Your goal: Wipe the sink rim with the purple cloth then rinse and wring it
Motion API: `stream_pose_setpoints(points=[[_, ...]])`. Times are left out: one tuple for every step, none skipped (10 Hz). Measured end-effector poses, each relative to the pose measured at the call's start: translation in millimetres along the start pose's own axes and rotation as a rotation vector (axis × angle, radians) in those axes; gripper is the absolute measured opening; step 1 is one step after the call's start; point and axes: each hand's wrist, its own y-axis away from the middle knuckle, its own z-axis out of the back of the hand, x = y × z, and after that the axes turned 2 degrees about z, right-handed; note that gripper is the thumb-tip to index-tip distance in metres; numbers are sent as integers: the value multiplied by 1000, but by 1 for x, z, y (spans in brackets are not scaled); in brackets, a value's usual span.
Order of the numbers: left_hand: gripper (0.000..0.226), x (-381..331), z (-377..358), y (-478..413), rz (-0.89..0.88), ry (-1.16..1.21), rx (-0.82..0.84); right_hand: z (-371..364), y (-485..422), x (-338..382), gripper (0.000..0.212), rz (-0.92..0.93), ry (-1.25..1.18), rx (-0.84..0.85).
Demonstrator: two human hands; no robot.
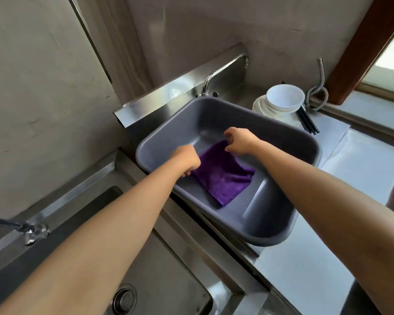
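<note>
A purple cloth [223,176] hangs spread open inside a grey plastic basin [282,137]. My left hand [187,161] pinches the cloth's near-left corner at the basin's left rim. My right hand [239,140] grips the cloth's far top corner. The cloth's lower end rests on the basin floor. The basin sits in the right-hand steel sink, whose rim [191,228] runs beneath my left forearm.
A second steel sink [168,280] with a round drain [123,298] lies at the lower left, a tap [32,230] beside it. Another faucet [208,84] rises behind the basin. Stacked white bowls [280,103] and black chopsticks [308,122] stand at the back right, near a metal hose [317,89].
</note>
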Motion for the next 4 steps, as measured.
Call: stream_pose_setpoints(points=[[35,3,6,-4,-57,-95,-19,-10,-1,1,63,-19,74,35],[28,4,16,0,-161,-74,100,-14,0,2,62,-27,194,159],[27,7,27,11,-216,-35,211,-5,11,17,58,-16,308,250],[28,6,48,20,-250,37,180,20,15,39,47,-17,306,301]])
